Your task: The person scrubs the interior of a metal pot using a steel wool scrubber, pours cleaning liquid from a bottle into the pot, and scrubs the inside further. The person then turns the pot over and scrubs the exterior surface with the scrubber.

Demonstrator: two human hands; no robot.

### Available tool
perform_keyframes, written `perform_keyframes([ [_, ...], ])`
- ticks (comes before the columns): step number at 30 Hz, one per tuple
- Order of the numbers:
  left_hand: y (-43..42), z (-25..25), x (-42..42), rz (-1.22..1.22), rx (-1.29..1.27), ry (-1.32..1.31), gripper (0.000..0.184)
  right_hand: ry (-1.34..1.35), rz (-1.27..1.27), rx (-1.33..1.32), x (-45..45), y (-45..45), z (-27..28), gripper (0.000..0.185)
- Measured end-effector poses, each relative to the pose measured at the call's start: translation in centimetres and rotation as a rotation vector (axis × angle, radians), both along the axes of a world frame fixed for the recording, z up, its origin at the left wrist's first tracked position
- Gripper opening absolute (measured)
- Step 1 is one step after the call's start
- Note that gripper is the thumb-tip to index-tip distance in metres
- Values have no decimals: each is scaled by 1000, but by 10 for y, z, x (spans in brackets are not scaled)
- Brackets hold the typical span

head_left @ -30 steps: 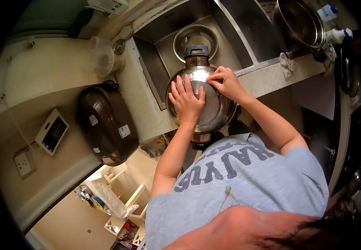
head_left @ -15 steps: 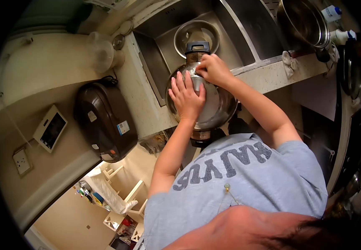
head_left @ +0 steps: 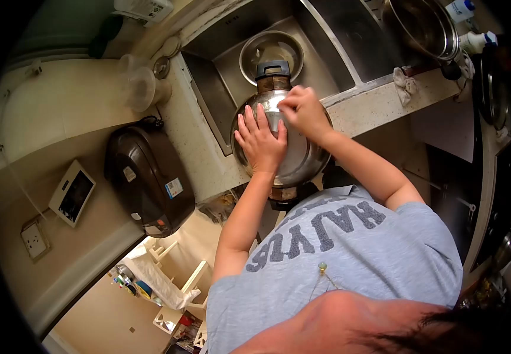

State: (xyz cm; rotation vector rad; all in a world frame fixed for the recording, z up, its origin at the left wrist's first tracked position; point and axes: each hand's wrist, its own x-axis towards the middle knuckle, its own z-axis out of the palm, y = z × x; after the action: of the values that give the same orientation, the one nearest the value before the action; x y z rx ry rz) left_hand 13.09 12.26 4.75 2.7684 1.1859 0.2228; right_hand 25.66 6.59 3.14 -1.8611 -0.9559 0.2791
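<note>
A large shiny steel pot [head_left: 311, 154] with black side handles rests across the sink's front edge, its broad round face towards me. My left hand [head_left: 260, 144] lies flat on that face with fingers spread. Just to its right, my right hand [head_left: 307, 116] is closed, its fingertips pinched close to the metal near the far handle [head_left: 272, 69]. Whatever those fingers hold, if anything, is hidden. Beyond the far handle, a round steel basin [head_left: 300, 54] sits in the sink [head_left: 223, 76].
Left of the sink stands a dark brown rounded appliance [head_left: 146, 183], with clear plastic containers [head_left: 139, 88] behind it. A large steel pan [head_left: 423, 26], white bottles [head_left: 474, 42] and a white cloth [head_left: 405, 87] are at the right. The stone counter [head_left: 364, 112] runs along the front.
My right hand has shifted slightly across the pot's face, its fingers now a little lower from the far handle. My left hand stays flat on the pot. The whole view has tilted slightly.
</note>
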Motion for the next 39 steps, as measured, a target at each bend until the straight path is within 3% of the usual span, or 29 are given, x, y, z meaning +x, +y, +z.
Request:
perform_keyframes([
  [3,0,0,-1,-10,10,-10,62,-24,69,-13,8,23,-6,7],
  [5,-1,1,-4,-19,19,-9,61,157,-66,-43,27,37,-37,9],
  [6,-1,2,-3,-14,7,-6,60,290,-16,-53,28,30,-25,12],
  [7,1,2,0,-7,-5,-12,60,42,-59,-30,20,21,-27,11],
  [9,1,1,1,-8,-14,-12,60,15,23,34,-2,-2,-3,10],
  [11,-1,1,0,1,-5,-20,60,55,-6,41,10,4,-15,11],
  [13,-3,2,-4,-16,7,-9,60,277,-74,8,34,17,-45,13],
  [19,-1,4,2,-4,27,11,56,-24,-10,66,-11,-14,-1,10],
  [23,-1,-1,-1,-22,58,3,57,308,-122,2,28,5,-41,14],
  [25,2,-3,1,-33,62,-5,57,117,-134,-32,10,-22,-25,11],
  [27,0,-4,-2,-34,69,5,56,69,-47,106,-14,-29,-3,7],
  [29,-2,0,-2,-31,63,20,56,10,26,57,-6,-6,-4,7],
  [30,-3,0,-4,-33,59,21,57,146,51,21,3,5,-3,10],
  [33,2,-3,-2,-50,55,20,60,250,-60,-18,30,12,-39,12],
  [35,2,-4,-2,-45,33,22,62,258,-58,49,36,-3,-34,11],
  [39,1,-7,-5,-22,44,-60,71,36,252,99,5,-1,3,9],
])
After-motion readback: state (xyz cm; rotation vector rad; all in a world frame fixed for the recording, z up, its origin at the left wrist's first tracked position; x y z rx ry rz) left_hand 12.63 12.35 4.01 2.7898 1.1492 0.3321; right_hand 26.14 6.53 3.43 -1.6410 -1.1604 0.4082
